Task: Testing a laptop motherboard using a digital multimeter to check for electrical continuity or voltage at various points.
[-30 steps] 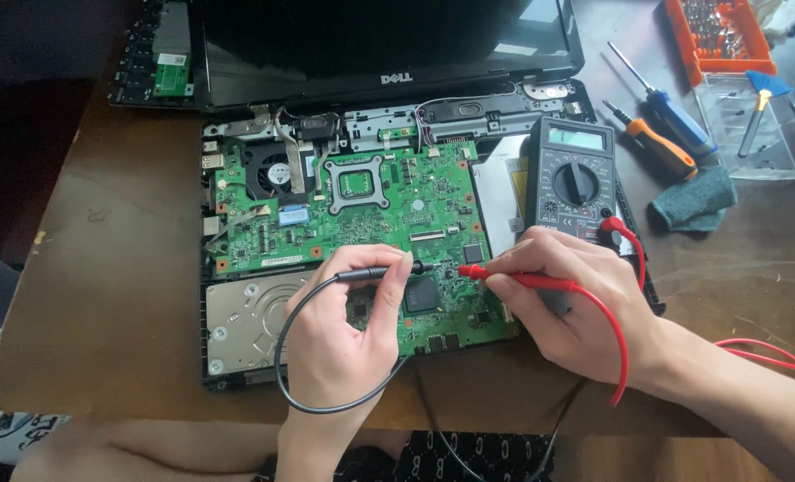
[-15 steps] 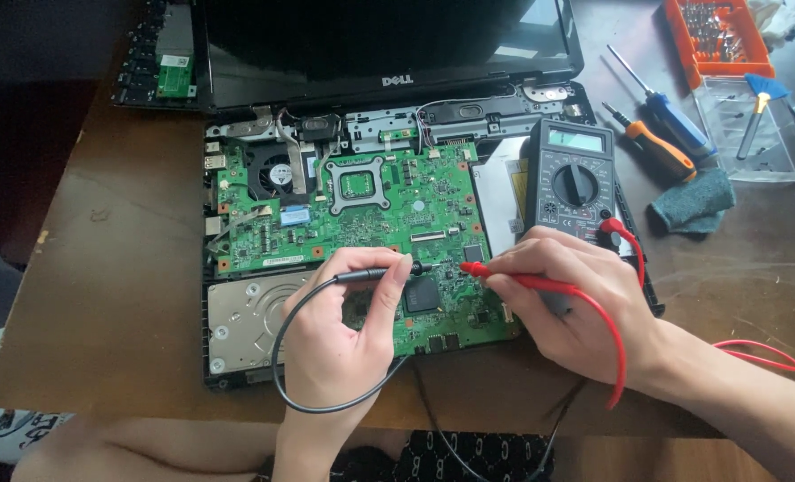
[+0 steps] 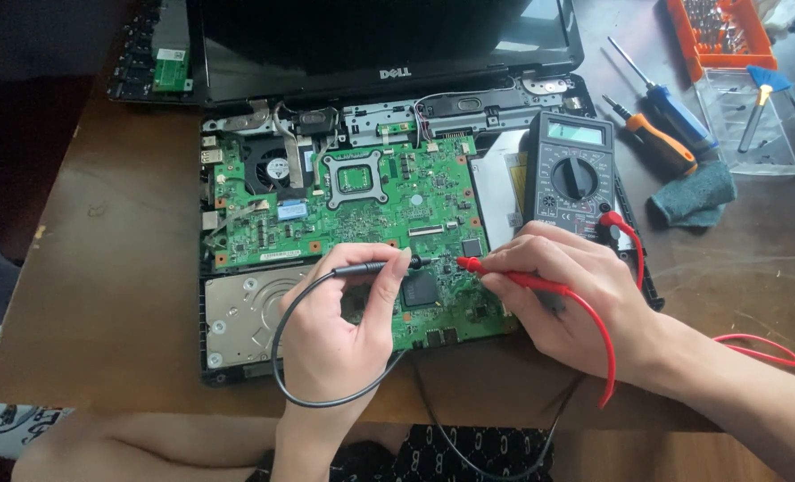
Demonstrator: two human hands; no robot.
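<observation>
multimeter (image 3: 574, 174) right of motherboard (image 3: 371, 214), screwdrivers (image 3: 661, 120) further right

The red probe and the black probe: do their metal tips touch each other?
Apart. The head view shows a strip of green motherboard between the tip of the black probe, held by the left hand, and the red probe, held by the right hand.

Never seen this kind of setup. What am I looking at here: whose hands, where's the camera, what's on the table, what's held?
There is one view, from a camera worn on the person's head and looking down at their own two bare hands. On the brown table lies an opened laptop with its green circuit board and a silver hard drive exposed. A dark multimeter rests on the laptop's right side. The left hand holds a black probe and the right hand holds a red probe, both tips down on the board. At the far right lie screwdrivers, a grey cloth and an orange parts tray.
</observation>
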